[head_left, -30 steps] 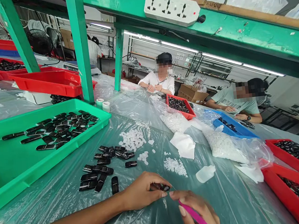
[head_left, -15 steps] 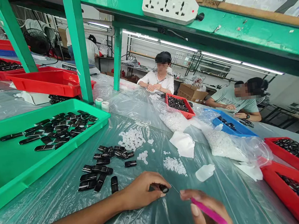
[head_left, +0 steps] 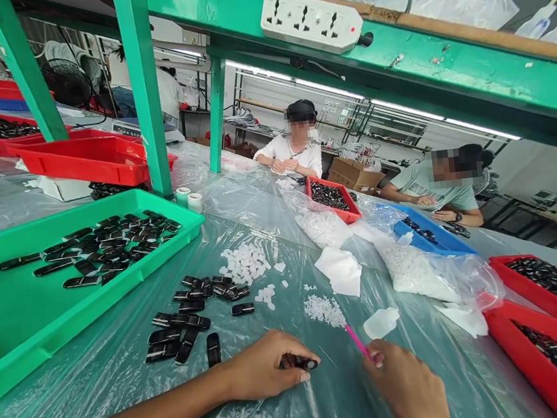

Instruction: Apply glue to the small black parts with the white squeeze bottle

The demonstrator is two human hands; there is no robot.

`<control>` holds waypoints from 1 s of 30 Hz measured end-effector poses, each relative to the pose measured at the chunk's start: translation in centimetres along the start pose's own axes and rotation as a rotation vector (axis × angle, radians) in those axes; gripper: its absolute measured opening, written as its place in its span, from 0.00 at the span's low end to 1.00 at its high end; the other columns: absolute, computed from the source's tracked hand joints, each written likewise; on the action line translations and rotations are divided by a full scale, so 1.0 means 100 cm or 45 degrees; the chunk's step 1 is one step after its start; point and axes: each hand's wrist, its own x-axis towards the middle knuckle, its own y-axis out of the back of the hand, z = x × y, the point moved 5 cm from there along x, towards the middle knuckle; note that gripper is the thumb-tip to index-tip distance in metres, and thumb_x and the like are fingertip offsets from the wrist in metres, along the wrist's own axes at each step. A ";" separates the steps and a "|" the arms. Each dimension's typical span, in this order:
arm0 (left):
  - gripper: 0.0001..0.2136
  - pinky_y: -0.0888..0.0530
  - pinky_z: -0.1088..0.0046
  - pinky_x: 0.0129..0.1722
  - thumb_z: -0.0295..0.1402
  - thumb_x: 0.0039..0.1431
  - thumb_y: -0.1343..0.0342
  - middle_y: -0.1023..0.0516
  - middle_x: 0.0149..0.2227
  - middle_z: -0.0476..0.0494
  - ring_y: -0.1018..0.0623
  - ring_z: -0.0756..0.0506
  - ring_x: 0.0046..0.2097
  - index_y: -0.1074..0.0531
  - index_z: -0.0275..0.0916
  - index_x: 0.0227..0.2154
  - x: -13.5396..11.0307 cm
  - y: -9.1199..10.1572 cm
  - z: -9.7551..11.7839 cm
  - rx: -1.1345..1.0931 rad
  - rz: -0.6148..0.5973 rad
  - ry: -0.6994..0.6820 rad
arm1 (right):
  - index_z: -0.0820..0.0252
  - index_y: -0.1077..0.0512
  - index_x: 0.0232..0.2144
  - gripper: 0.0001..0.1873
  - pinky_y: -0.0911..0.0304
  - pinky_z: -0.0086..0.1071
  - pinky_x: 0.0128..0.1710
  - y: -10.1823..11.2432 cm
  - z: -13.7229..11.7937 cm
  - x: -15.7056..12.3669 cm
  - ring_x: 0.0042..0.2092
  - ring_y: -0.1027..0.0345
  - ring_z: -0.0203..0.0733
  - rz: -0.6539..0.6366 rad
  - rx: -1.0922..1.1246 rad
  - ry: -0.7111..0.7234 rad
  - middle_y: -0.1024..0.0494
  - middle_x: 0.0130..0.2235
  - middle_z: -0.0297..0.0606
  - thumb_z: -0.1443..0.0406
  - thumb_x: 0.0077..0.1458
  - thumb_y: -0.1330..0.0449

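Observation:
My left hand (head_left: 271, 365), fingers closed, grips a small black part (head_left: 303, 363) between thumb and forefinger; most of it is hidden in the fist. To its right, my right hand (head_left: 409, 382) is closed around a slim pink stick-like tool (head_left: 358, 345). The pink end reaches to the edge of a pile of tiny white pieces (head_left: 324, 310). Black clip-like parts (head_left: 182, 331) lie loosely piled beyond my left forearm. Larger white pieces (head_left: 245, 263) form another heap behind them. A translucent white bottle (head_left: 382, 322) lies just beyond my right hand.
A green tray (head_left: 36, 337) with black parts stands at left. Red trays (head_left: 519, 336) and a blue tray (head_left: 446, 243) hold more along the right. Bags of white pieces (head_left: 411, 274) lie mid-table. A green frame (head_left: 143, 83) rises ahead; two people (head_left: 296, 146) sit opposite.
My right hand has turned over and moved forward, swinging the pink end of the tool away from me toward the tiny white pieces. My left hand stays nearly in place with the black part.

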 end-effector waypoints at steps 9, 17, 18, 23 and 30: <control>0.14 0.29 0.77 0.32 0.30 0.54 0.45 0.21 0.38 0.41 0.23 0.44 0.36 0.25 0.40 0.44 -0.002 -0.002 -0.005 -0.064 -0.047 -0.084 | 0.47 0.24 0.31 0.09 0.36 0.28 0.19 0.037 -0.037 -0.011 0.25 0.26 0.41 0.299 0.470 0.521 0.20 0.28 0.33 0.57 0.51 0.44; 0.15 0.30 0.79 0.28 0.29 0.51 0.43 0.20 0.34 0.44 0.23 0.47 0.30 0.25 0.37 0.44 -0.006 -0.020 -0.014 -0.025 -0.190 -0.180 | 0.53 0.26 0.34 0.10 0.36 0.33 0.35 0.035 -0.116 0.019 0.37 0.28 0.44 0.106 0.670 0.807 0.22 0.35 0.35 0.65 0.52 0.46; 0.16 0.30 0.79 0.28 0.28 0.51 0.43 0.20 0.33 0.44 0.23 0.47 0.30 0.25 0.37 0.44 -0.005 -0.022 -0.015 -0.032 -0.198 -0.186 | 0.54 0.26 0.33 0.09 0.37 0.33 0.36 0.030 -0.127 0.023 0.37 0.28 0.44 0.100 0.681 0.830 0.22 0.34 0.36 0.66 0.51 0.46; 0.19 0.29 0.78 0.29 0.19 0.47 0.45 0.21 0.32 0.47 0.23 0.46 0.29 0.24 0.37 0.44 -0.002 -0.024 -0.017 -0.079 -0.213 -0.194 | 0.56 0.28 0.28 0.06 0.39 0.32 0.33 0.004 -0.171 0.032 0.35 0.30 0.45 0.140 0.689 0.895 0.25 0.30 0.36 0.70 0.46 0.43; 0.21 0.28 0.77 0.31 0.16 0.46 0.47 0.20 0.34 0.47 0.23 0.45 0.31 0.24 0.37 0.43 -0.004 -0.023 -0.013 -0.127 -0.223 -0.206 | 0.56 0.27 0.34 0.14 0.38 0.35 0.37 -0.004 -0.173 0.030 0.38 0.31 0.45 0.161 0.811 0.916 0.25 0.34 0.39 0.73 0.52 0.50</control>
